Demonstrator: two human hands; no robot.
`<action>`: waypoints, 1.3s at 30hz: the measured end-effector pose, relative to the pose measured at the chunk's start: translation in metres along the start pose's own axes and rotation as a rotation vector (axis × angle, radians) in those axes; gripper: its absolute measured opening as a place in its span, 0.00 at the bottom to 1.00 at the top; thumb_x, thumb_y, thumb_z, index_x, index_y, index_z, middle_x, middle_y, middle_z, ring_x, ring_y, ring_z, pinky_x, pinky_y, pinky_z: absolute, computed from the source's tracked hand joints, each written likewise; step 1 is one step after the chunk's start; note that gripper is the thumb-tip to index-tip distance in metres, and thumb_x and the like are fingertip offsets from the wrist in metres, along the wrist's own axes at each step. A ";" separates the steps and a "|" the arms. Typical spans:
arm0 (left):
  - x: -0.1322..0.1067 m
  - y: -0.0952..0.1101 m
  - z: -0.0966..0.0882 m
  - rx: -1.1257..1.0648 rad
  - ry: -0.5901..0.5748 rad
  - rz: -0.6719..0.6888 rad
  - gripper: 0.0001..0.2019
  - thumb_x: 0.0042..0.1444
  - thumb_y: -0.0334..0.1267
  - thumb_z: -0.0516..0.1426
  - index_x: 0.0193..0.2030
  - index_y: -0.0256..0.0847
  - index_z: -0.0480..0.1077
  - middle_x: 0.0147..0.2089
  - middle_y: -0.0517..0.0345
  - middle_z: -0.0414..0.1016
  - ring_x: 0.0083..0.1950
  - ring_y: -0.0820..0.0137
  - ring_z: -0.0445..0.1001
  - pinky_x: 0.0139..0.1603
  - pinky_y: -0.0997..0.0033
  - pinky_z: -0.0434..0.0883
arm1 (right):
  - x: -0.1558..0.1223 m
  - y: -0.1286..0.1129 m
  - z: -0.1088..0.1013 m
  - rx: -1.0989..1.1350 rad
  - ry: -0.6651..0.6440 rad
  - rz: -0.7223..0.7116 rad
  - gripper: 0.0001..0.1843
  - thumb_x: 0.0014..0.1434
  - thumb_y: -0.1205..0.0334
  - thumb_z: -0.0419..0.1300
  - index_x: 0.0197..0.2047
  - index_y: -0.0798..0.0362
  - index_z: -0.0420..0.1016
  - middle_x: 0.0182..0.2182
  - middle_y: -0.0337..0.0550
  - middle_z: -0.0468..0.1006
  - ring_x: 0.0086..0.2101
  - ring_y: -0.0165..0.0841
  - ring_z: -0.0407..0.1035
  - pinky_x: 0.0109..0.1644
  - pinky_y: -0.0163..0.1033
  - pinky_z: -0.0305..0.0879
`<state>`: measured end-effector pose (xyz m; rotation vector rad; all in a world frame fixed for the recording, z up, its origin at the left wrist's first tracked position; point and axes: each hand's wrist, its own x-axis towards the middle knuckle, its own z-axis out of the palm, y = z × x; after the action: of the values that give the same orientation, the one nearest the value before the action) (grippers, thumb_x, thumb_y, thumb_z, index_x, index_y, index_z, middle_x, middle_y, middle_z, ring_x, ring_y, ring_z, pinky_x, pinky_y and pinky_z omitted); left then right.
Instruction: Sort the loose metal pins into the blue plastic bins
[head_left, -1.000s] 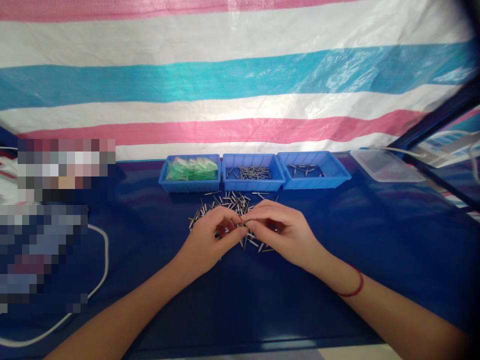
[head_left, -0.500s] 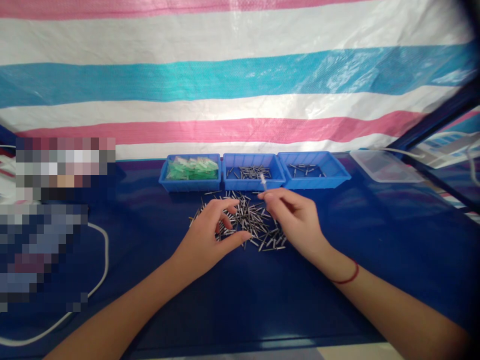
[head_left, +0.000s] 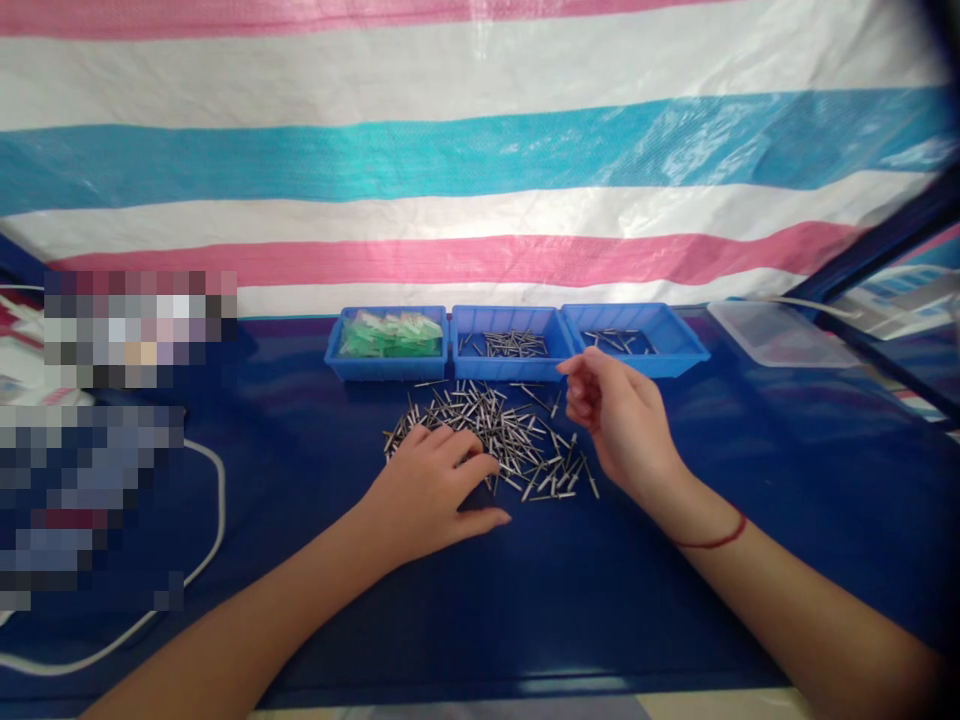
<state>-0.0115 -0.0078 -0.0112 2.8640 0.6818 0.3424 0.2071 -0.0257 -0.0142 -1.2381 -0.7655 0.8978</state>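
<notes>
A loose pile of blind rivets (head_left: 517, 430) lies on the blue table, silvery with thin dark stems. My left hand (head_left: 427, 485) rests palm down over the pile's near left part, fingers bent and thumb apart; it covers some rivets. To the right of the pile, my right hand (head_left: 626, 415) is raised close to the front of the right bin, its fingers curled and fingertips together. Whatever may be between those fingertips is hidden. Rivets also lie in the middle blue bin (head_left: 514, 368), and a few are in the right blue bin (head_left: 675, 340).
The left blue bin (head_left: 386, 370) holds green and clear plastic pieces. A translucent lid (head_left: 780, 335) lies at the back right. A white cable (head_left: 217, 500) loops along the left side, beside blurred-out items. Behind the bins hangs a striped sheet (head_left: 480, 160).
My right hand has moved right from above the pile, and the small pale piece at its fingertips no longer shows. My left hand has settled lower and flatter on the rivets.
</notes>
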 end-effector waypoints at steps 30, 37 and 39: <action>0.004 0.002 -0.005 -0.601 0.290 -0.436 0.10 0.60 0.43 0.56 0.38 0.41 0.73 0.32 0.61 0.76 0.29 0.74 0.70 0.31 0.75 0.66 | -0.032 -0.006 0.014 -0.677 -0.683 -0.407 0.08 0.61 0.62 0.57 0.36 0.53 0.77 0.27 0.40 0.68 0.26 0.28 0.62 0.29 0.35 0.58; 0.004 0.003 -0.008 -0.618 0.303 -0.412 0.08 0.60 0.41 0.55 0.39 0.41 0.73 0.34 0.60 0.75 0.31 0.74 0.70 0.33 0.75 0.66 | -0.034 -0.005 0.015 -0.639 -0.651 -0.350 0.08 0.61 0.62 0.57 0.36 0.54 0.76 0.27 0.40 0.68 0.26 0.28 0.61 0.27 0.35 0.57; 0.004 0.003 -0.009 -0.615 0.320 -0.401 0.07 0.60 0.40 0.56 0.40 0.41 0.73 0.35 0.60 0.75 0.31 0.75 0.70 0.33 0.76 0.67 | -0.034 -0.005 0.015 -0.617 -0.615 -0.341 0.07 0.60 0.62 0.57 0.36 0.53 0.76 0.27 0.40 0.68 0.25 0.27 0.60 0.27 0.35 0.57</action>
<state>-0.0092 -0.0070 -0.0012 2.0586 0.9770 0.7926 0.1791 -0.0496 -0.0074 -1.2968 -1.7897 0.7818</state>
